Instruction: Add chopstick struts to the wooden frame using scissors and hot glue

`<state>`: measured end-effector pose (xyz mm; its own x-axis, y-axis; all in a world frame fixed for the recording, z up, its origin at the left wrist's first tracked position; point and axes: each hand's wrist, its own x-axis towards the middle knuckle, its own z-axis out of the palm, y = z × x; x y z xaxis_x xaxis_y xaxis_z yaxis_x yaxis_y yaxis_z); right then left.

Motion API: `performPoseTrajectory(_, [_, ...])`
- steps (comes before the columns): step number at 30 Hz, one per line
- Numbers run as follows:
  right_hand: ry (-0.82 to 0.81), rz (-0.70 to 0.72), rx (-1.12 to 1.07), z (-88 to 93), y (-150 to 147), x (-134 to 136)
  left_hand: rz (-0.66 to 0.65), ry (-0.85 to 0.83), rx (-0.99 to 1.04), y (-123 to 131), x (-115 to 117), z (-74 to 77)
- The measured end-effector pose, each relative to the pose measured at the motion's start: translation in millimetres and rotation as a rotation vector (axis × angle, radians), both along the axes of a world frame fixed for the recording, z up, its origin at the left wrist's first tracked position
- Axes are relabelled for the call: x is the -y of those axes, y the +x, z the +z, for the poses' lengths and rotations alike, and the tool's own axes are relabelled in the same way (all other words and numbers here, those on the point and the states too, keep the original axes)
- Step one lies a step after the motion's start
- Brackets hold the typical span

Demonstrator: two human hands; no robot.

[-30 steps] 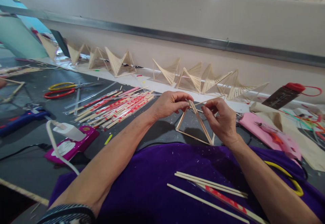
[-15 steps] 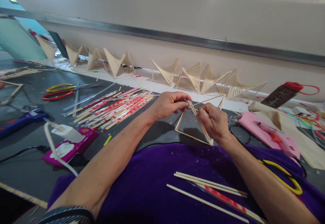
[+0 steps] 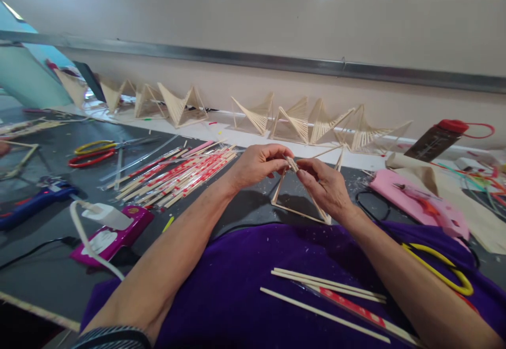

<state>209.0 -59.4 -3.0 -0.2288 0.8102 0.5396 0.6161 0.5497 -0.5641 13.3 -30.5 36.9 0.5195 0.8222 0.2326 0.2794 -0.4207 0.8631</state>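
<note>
A frame of thin wooden sticks (image 3: pixel 298 212) stands on the dark table just beyond the purple cloth. My left hand (image 3: pixel 259 165) pinches its upper corner from the left. From the right, my right hand (image 3: pixel 324 184) has thumb and fingers closed on the same corner, so the fingertips of both hands nearly meet there. The fingers partly hide the joint and the upper sticks. Loose sticks (image 3: pixel 324 314) and a red-wrapped packet (image 3: pixel 351 307) lie on the purple cloth (image 3: pixel 221 296) over my lap.
Packaged chopsticks (image 3: pixel 185 172) and scissors (image 3: pixel 93 154) lie left, with a blue glue gun (image 3: pixel 39 201) and magenta power strip (image 3: pixel 114 235). Finished stick models (image 3: pixel 294 119) line the back. Right are a bottle (image 3: pixel 438 138), pink glue gun (image 3: pixel 427 201) and yellow-handled tool (image 3: pixel 443 264).
My right hand has shifted slightly left and turned, its fist loosening into a pinch at the frame's upper corner. My left hand stays at that corner. The view has tilted slightly.
</note>
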Motion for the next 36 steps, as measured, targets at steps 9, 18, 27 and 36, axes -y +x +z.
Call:
performPoseTrajectory(9, [0.002,0.027,0.052,-5.1,-3,0,0.015,-0.045,0.002,-1,-5,-4.2])
performPoseTrajectory(18, [-0.019,0.029,0.122,-3.4,-6,0,0.057,-0.119,0.041,0,-6,-6.9])
performPoseTrajectory(27, [-0.058,0.038,0.140,-0.3,-7,0,0.053,-0.092,0.045,-2,-7,-10.2])
performPoseTrajectory(36, [-0.214,0.144,-0.139,-4.2,-4,-3,0.043,-0.052,0.064,0,-6,-11.7])
